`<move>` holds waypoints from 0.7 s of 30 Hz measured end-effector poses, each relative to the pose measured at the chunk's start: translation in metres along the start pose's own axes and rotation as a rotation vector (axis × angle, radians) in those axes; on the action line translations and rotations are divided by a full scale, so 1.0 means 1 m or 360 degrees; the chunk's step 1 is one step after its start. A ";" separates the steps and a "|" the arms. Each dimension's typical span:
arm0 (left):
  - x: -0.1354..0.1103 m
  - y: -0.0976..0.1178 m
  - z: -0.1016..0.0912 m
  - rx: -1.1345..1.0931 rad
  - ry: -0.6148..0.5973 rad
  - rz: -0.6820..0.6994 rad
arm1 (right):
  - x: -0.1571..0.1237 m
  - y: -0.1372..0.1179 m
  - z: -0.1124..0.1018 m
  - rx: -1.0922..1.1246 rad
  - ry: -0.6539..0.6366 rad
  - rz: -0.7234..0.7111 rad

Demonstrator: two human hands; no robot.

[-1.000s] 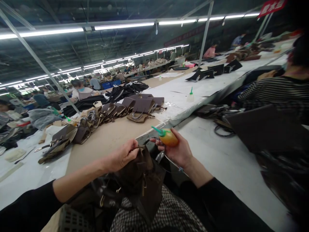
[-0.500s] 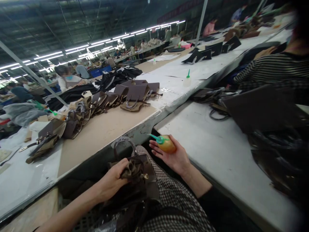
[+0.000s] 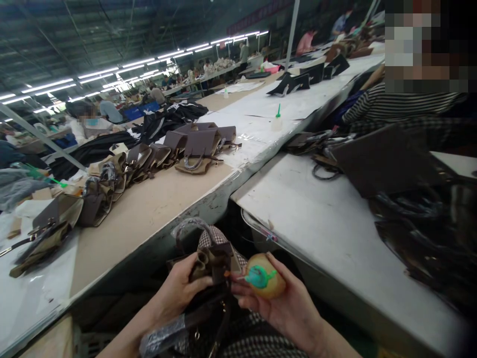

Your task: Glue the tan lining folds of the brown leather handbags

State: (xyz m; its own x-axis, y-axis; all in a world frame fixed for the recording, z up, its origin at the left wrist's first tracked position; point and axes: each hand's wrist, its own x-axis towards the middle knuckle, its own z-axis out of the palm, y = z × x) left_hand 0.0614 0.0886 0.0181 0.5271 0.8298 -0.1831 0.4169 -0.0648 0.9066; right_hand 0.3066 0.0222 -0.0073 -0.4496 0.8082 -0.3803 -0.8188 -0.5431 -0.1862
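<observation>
Bag (image 3: 220, 259) over our lap (image 3: 278, 345), left fingers (image 3: 201, 285) gripping its folded side; right fingers (image 3: 249, 302) cradle bottle (image 3: 275, 291), nozzle (image 3: 258, 276) near bag. We seem to be lining nozzle up; next likely needs steady aim.

Worn on head, looking forward and down; close above left grip (image 3: 182, 284) and right grip (image 3: 286, 308), both low in frame; facing diagonally along worktop (image 3: 156, 206) towards distant ceiling lights (image 3: 137, 62); tilted sideways; wide enough to include side worktop (image 3: 298, 209) at right
</observation>
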 end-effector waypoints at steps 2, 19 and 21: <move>-0.001 0.007 0.000 -0.0147 -0.0115 -0.0020 | 0.002 -0.001 0.004 0.0005 0.0041 -0.0063; 0.013 -0.006 0.001 0.0002 -0.0138 -0.0232 | 0.001 -0.043 0.041 -0.0522 -0.0001 -0.0061; 0.012 -0.013 -0.007 0.0239 -0.0069 -0.0012 | -0.002 -0.048 0.032 -0.0470 0.0033 -0.0138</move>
State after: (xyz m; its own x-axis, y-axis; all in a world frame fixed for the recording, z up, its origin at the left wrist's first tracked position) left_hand 0.0573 0.1029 0.0066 0.5537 0.8061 -0.2089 0.5253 -0.1434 0.8388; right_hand 0.3356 0.0543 0.0312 -0.3727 0.8513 -0.3693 -0.7132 -0.5173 -0.4730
